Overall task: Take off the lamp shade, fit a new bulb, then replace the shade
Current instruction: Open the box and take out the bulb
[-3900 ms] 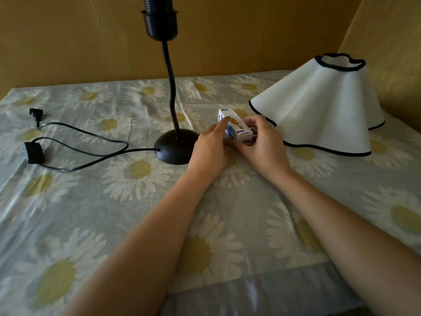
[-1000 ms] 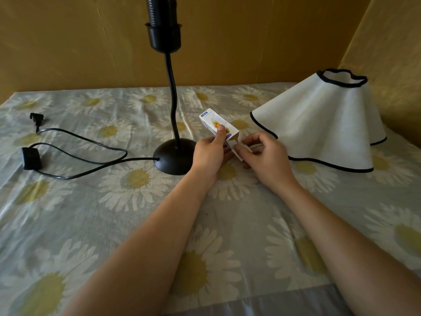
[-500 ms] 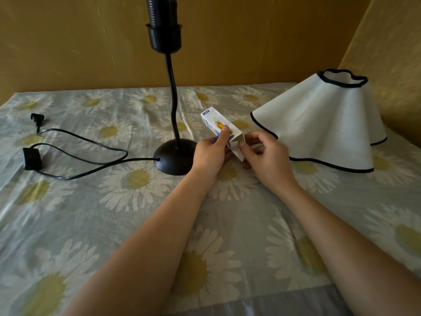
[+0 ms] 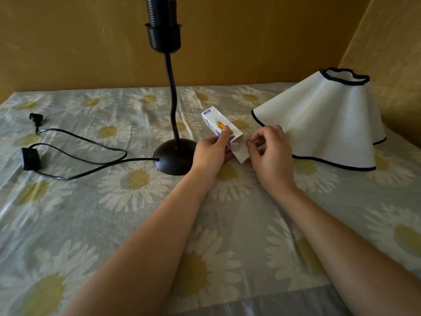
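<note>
A black lamp [image 4: 172, 106] stands bare on the table, its empty socket [image 4: 163, 23] at the top. The white shade with black trim [image 4: 323, 119] rests on the table to the right. My left hand [image 4: 210, 153] grips a small white and blue LED bulb box [image 4: 216, 120], tilted, its near end flap [image 4: 240, 151] hanging open. My right hand [image 4: 270, 153] is at that open end, thumb and fingers curled and pinching at something small there. The bulb itself is hidden.
The lamp's black cord [image 4: 91, 153] loops across the left of the daisy-print tablecloth [image 4: 114, 213], with an inline switch [image 4: 30, 158] and plug [image 4: 36, 118]. Yellow walls close in behind and at the right.
The box's near flap has swung open over the last second. My right hand's fingers have shifted to the open end. My left hand keeps its grip on the box.
</note>
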Demonstrator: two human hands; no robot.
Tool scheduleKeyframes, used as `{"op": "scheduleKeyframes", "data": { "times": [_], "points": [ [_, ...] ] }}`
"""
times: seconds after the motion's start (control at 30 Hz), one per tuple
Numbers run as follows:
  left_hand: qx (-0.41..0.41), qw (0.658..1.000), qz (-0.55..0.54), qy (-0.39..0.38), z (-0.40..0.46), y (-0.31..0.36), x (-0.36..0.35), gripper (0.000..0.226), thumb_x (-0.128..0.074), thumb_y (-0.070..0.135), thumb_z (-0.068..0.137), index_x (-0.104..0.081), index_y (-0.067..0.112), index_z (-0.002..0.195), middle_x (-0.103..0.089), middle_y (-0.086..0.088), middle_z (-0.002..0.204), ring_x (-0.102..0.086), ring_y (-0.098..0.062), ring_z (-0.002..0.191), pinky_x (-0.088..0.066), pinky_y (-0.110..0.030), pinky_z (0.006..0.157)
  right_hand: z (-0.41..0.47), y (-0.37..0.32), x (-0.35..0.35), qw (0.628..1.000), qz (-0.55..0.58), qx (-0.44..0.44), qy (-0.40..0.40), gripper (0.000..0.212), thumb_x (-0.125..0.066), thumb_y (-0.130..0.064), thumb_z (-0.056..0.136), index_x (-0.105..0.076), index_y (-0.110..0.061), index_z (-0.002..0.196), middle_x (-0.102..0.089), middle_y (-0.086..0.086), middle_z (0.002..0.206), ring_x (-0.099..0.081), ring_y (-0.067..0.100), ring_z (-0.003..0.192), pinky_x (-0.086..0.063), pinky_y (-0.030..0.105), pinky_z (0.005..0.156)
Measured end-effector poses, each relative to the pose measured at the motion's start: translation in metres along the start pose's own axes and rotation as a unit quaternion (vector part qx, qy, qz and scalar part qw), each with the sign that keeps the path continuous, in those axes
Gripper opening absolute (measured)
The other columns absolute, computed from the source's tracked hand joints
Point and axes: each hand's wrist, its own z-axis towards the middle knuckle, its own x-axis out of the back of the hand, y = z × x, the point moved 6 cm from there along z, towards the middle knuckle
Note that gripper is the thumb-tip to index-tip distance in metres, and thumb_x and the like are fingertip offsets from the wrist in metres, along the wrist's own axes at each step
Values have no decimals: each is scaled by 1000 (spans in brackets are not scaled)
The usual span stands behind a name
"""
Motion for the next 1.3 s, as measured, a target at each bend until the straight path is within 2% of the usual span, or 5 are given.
{"op": "scheduleKeyframes", "data": {
  "times": [0.23, 0.43, 0.73, 1.13, 1.3],
  "points": [
    [-6, 1000, -8, 0, 0, 1, 1, 37, -62, 36, 103, -76, 1, 102, -79, -19, 103, -77, -32, 98, -58, -48, 98, -2, -3, -5, 998, -23, 33, -38, 13, -74, -14, 90, -77, -8, 102, -54, 0, 96, -63, 21, 84, -54, 34, 70],
    [-6, 1000, -9, -6, 2, -1, 2, 38, -66, 38, 101, -77, 1, 101, -80, -19, 102, -76, -34, 100, -57, -51, 100, -2, 0, -8, 998, -6, 21, -52, 22, -82, -19, 84, -76, -8, 102, -63, 4, 99, -62, 15, 80, -44, 11, 70],
    [-37, 997, 64, 21, -3, 4, 5, 63, -77, 59, 73, -71, 11, 115, -81, -5, 104, -77, -24, 99, -58, -48, 98, -1, 2, -9, 998, -7, -14, -53, 34, -86, -35, 78, -76, -12, 101, -71, -1, 96, -55, 6, 72, -38, 9, 65],
    [-162, 970, 175, 57, -20, 19, -1, 50, -81, 45, 86, -58, 26, 125, -79, 8, 105, -75, -3, 91, -60, -29, 84, 0, 21, -14, 980, 71, -151, -110, 27, -84, -39, 78, -79, -18, 95, -77, -7, 77, -72, 4, 67, -60, 28, 70],
    [-152, 971, 175, 60, -21, 19, 0, 51, -81, 47, 86, -58, 26, 126, -79, 8, 105, -75, -4, 93, -61, -31, 86, 0, 22, -16, 982, 57, -138, -114, 29, -83, -44, 78, -79, -22, 97, -77, -11, 79, -70, -2, 71, -55, 14, 66]
  ]
}}
